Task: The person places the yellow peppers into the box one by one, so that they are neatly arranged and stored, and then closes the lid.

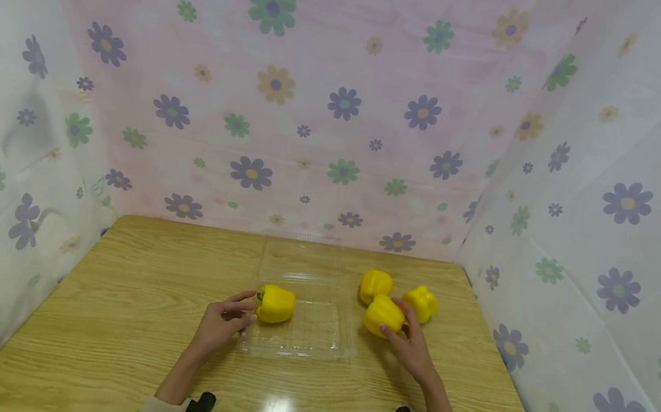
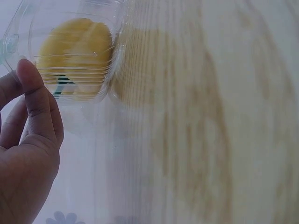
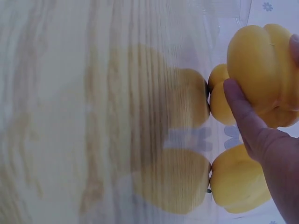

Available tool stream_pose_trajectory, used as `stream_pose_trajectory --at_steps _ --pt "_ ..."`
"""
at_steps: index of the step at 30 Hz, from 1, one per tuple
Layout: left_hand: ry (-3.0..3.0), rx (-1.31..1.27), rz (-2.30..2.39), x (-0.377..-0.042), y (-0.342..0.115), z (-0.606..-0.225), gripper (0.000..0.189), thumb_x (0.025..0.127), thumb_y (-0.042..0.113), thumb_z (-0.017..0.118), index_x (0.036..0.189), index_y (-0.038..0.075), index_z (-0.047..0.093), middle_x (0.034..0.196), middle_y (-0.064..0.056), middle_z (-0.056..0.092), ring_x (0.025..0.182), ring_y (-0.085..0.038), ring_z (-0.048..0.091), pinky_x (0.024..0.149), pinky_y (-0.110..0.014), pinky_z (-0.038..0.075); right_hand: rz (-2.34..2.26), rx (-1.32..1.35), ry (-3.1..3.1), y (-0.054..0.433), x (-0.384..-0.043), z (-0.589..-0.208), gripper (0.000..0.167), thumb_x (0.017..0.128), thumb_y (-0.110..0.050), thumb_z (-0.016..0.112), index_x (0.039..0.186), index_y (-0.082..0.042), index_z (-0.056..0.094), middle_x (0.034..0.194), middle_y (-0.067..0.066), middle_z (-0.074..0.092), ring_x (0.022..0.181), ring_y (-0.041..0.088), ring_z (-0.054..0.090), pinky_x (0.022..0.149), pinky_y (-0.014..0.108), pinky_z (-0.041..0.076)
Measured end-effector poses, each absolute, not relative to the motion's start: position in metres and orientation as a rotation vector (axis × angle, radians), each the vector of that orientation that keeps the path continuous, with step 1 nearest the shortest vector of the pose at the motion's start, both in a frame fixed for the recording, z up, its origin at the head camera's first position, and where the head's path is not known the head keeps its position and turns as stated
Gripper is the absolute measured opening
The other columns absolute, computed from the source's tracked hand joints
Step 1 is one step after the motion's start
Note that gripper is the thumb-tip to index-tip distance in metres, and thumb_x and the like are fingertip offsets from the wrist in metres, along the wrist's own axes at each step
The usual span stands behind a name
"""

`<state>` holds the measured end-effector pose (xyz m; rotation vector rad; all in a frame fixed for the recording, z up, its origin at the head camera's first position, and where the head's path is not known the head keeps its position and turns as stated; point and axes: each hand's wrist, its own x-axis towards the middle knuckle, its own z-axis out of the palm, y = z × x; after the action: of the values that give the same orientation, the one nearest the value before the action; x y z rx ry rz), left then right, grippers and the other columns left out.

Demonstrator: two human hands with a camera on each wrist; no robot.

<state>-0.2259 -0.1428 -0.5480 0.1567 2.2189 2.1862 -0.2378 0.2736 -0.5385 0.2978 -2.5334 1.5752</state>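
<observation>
Distant tabletop (image 1: 119, 345): my left hand (image 1: 222, 323) pinches a container (image 1: 319, 330), one pepper (image 1: 277, 305) inside; right hand (image 1: 414, 350) grips another pepper (image 1: 383, 315) beside it.

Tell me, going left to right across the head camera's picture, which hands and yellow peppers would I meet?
Left hand → yellow pepper in the clear container → yellow pepper held by the right hand → rightmost yellow pepper.

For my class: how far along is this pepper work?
Done: one yellow pepper sits in the clear container. In hand: the right hand holds a second pepper. Likely remaining: placing that one and two other peppers on the table, then closing the open lid.
</observation>
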Motion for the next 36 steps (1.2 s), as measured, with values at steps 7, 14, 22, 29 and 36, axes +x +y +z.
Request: stream_pose_trajectory --at_steps 7,14,22,29,36 --pt "2.211 0.170 2.192 -0.2253 -0.1433 -0.5484 0.026 0.092 0.001 0.073 0.115 -0.011 0.071 0.149 -0.017 0.053 0.076 -0.012 0.061 0.060 -0.021 0.053 1.697 0.353 -2.416 0.2720 -0.2367 -0.5395 0.059 0.098 -0.009 0.069 0.151 -0.006 0.042 0.151 0.018 0.042 0.121 0.004 0.049 0.097 0.017 0.044" --pt "2.216 0.191 2.189 -0.2247 -0.1434 -0.5480 0.025 0.093 0.001 0.072 0.115 -0.011 0.071 0.149 -0.018 0.053 0.072 -0.011 0.059 0.060 -0.020 0.052 1.740 0.447 -2.296 0.2708 -0.2374 -0.5406 0.058 0.095 0.000 0.069 0.148 -0.001 0.045 0.146 0.023 0.045 0.120 0.002 0.053 0.096 0.013 0.044" --pt "2.218 0.204 2.187 -0.2255 -0.1433 -0.5492 0.026 0.093 0.002 0.072 0.116 -0.011 0.071 0.150 -0.018 0.052 0.071 -0.011 0.059 0.059 -0.021 0.052 1.742 0.443 -2.215 0.2671 -0.2356 -0.5389 0.058 0.090 0.006 0.073 0.143 0.002 0.050 0.141 0.022 0.047 0.118 0.005 0.054 0.095 0.014 0.046" --pt "2.208 0.206 2.189 -0.2257 -0.1434 -0.5495 0.026 0.093 0.002 0.072 0.116 -0.011 0.070 0.151 -0.019 0.051 0.070 -0.011 0.059 0.059 -0.021 0.052 1.798 0.435 -2.192 0.2683 -0.2361 -0.5434 0.061 0.087 0.009 0.074 0.142 0.003 0.049 0.145 0.022 0.042 0.119 0.007 0.054 0.085 0.020 0.056" --pt "2.211 0.208 2.189 -0.2256 -0.1426 -0.5489 0.026 0.094 0.001 0.071 0.116 -0.012 0.070 0.151 -0.019 0.051 0.069 -0.011 0.059 0.059 -0.021 0.053 1.819 0.470 -2.175 0.2693 -0.2341 -0.5428 0.060 0.086 0.011 0.075 0.141 0.005 0.050 0.145 0.026 0.042 0.119 0.006 0.056 0.085 0.021 0.057"
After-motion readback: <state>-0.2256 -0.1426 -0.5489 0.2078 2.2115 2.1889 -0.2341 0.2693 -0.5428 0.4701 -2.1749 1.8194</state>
